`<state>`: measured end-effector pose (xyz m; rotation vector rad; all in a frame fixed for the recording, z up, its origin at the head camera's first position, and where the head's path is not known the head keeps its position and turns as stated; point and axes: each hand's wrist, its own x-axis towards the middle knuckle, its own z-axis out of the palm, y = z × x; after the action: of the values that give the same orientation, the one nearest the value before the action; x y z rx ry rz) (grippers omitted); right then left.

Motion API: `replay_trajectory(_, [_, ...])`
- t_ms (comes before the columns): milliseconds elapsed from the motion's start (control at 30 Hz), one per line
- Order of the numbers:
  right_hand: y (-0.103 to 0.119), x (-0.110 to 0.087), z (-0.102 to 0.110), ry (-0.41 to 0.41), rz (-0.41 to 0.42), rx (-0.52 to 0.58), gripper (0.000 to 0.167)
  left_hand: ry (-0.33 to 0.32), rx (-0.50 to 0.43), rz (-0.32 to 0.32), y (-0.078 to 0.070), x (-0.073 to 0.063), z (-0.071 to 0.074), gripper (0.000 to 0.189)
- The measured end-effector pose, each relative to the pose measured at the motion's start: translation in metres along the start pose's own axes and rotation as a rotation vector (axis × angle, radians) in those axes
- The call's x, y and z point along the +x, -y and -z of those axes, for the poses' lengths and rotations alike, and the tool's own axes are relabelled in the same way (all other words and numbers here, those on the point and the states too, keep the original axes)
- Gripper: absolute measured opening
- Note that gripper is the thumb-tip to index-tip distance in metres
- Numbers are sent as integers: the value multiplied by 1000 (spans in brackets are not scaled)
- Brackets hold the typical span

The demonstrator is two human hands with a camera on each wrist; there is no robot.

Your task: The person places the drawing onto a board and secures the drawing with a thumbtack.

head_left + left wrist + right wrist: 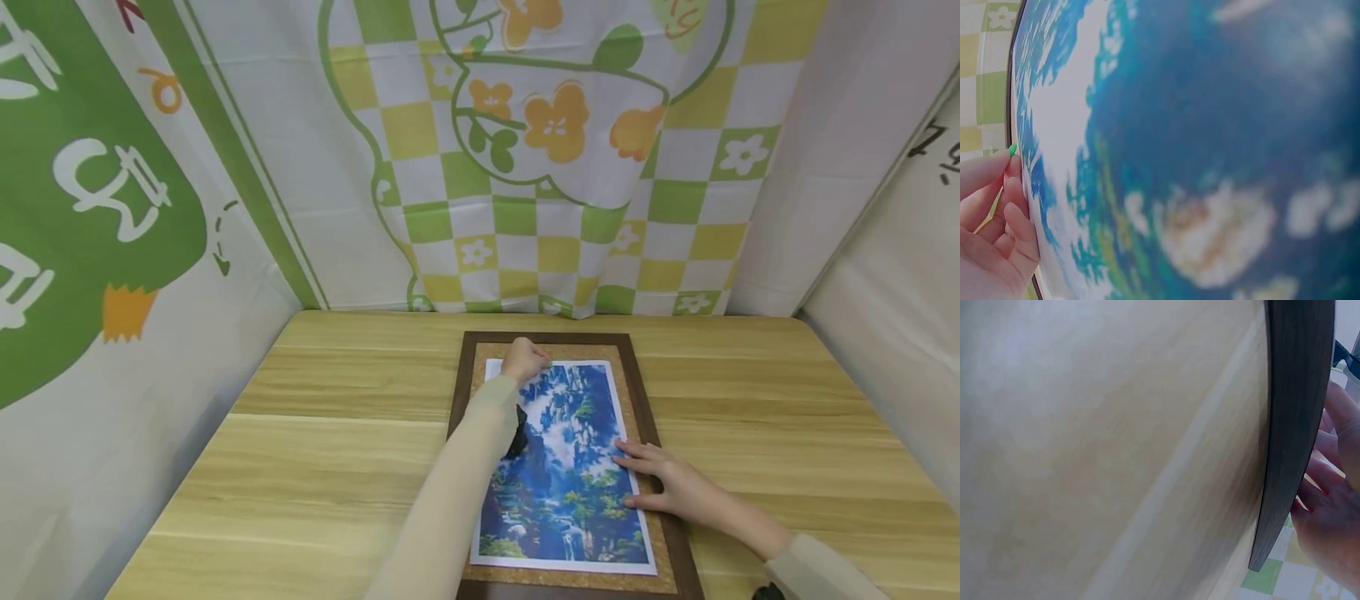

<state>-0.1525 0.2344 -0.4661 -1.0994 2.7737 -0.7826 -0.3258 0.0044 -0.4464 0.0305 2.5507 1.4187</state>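
A sheet printed with a blue landscape of cliffs, waterfalls and trees [566,500] lies on a cork board [585,352] with a dark wooden frame [637,392]. At the sheet's top edge, my left hand [522,361] pinches a small green pushpin [1012,150] between thumb and forefinger. The other fingers of that hand are loosely bent beside the paper. My right hand [671,485] rests on the sheet's right edge with spread, relaxed fingers, its palm over the frame's right side. My left forearm hides part of the picture's left edge.
The board lies on a light wood-grain table [322,467]. Behind it hangs a green, yellow and white checked curtain [517,250] with flowers. A printed cloth wall [135,200] stands at the left, and a pale one [892,317] at the right.
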Motion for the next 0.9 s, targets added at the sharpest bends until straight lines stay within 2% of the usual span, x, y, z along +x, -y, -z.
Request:
replay_trajectory(333, [0, 0, -1, -10, 5, -1, 59, 44, -30, 26, 1, 4, 2, 12])
replay_trajectory(900, [-3, 0, -2, -4, 9, -18, 60, 5, 66, -18, -1, 0, 2, 15])
